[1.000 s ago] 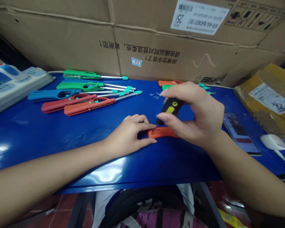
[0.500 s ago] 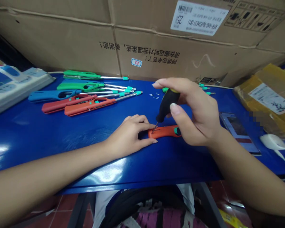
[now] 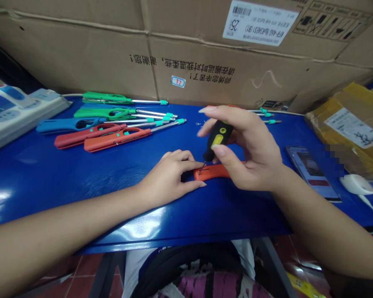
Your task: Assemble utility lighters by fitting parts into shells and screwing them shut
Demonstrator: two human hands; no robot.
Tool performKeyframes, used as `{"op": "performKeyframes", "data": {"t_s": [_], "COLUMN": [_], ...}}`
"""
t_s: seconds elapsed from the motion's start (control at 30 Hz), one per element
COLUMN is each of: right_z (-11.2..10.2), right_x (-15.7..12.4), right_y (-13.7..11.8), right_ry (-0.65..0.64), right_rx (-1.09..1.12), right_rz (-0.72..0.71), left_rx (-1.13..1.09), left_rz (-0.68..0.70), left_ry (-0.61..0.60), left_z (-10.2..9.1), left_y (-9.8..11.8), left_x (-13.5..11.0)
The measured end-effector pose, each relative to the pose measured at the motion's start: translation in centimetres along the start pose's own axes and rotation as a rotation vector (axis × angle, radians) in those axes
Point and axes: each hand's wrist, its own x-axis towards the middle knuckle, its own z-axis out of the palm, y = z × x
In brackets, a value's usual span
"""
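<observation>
An orange lighter handle (image 3: 209, 171) lies on the blue table (image 3: 65, 174) in front of me. My left hand (image 3: 169, 176) pinches its near end between thumb and fingers and holds it flat. My right hand (image 3: 247, 149) is closed round a small black-and-yellow screwdriver (image 3: 216, 140), held nearly upright. The screwdriver's tip rests on the handle's left end. Most of the handle's right part is hidden under my right hand.
Several long-nosed lighters (image 3: 112, 122) in green, blue, red and orange lie at the back left, a few more (image 3: 265, 114) behind my right hand. A power strip (image 3: 18, 111) sits far left. A phone (image 3: 312, 171), a white mouse (image 3: 357, 184) and a yellow parcel (image 3: 351, 128) lie right. Cardboard boxes (image 3: 186, 49) wall the back.
My right hand has turned the screwdriver between its fingers, so the yellow mark on the grip shows again. The tip stays on the orange handle, and my left hand has not moved.
</observation>
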Motion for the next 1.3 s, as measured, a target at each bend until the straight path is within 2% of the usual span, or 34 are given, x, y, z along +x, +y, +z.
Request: {"op": "performKeyframes", "data": {"t_s": [0.07, 0.23, 0.43, 0.57, 0.63, 0.77, 0.83, 0.93, 1.03, 1.13, 1.23, 1.3], "right_z": [0.1, -0.1, -0.5, -0.2, -0.3, -0.8, -1.0, -1.0, -1.0, -1.2, -1.3, -1.3], "right_x": [-0.1, 0.1, 0.3, 0.3, 0.4, 0.6, 0.6, 0.4, 0.3, 0.5, 0.5, 0.5], "right_y": [0.1, 0.1, -0.3, 0.0, -0.1, -0.5, -0.5, -0.4, -0.3, -0.7, -1.1, -1.2], "right_ry": [0.043, 0.094, -0.013, 0.12, 0.14, 0.008, -0.014, 0.074, 0.146, 0.061, -0.069, -0.075], "right_rx": [-0.023, -0.295, -0.16, -0.243, -0.315, -0.249, -0.196, -0.194, -0.286, -0.335, -0.195, -0.126], "right_rz": [-0.013, -0.119, -0.061, -0.132, -0.174, -0.094, -0.079, -0.064, -0.066, -0.109, -0.061, -0.038], "left_rx": [0.008, 0.021, 0.018, 0.027, 0.03, 0.023, 0.027, 0.029, 0.028, 0.023, 0.014, 0.022], "left_rz": [0.011, 0.015, 0.011, 0.006, 0.005, 0.001, 0.001, -0.003, 0.002, 0.012, 0.019, 0.021], "left_ry": [0.006, -0.006, -0.019, -0.018, -0.021, -0.016, -0.016, -0.012, -0.008, 0.003, 0.015, 0.014], "left_z": [0.0, -0.1, -0.1, -0.1, -0.1, -0.2, -0.2, -0.1, 0.0, 0.1, 0.1, 0.0], "left_y": [0.0, 0.0, 0.0, 0.1, 0.1, 0.1, 0.1, 0.0, 0.0, -0.1, -0.1, -0.1], "left_x": [-0.1, 0.0, 0.0, -0.1, -0.1, 0.0, 0.1, 0.0, -0.1, -0.1, 0.0, 0.0]}}
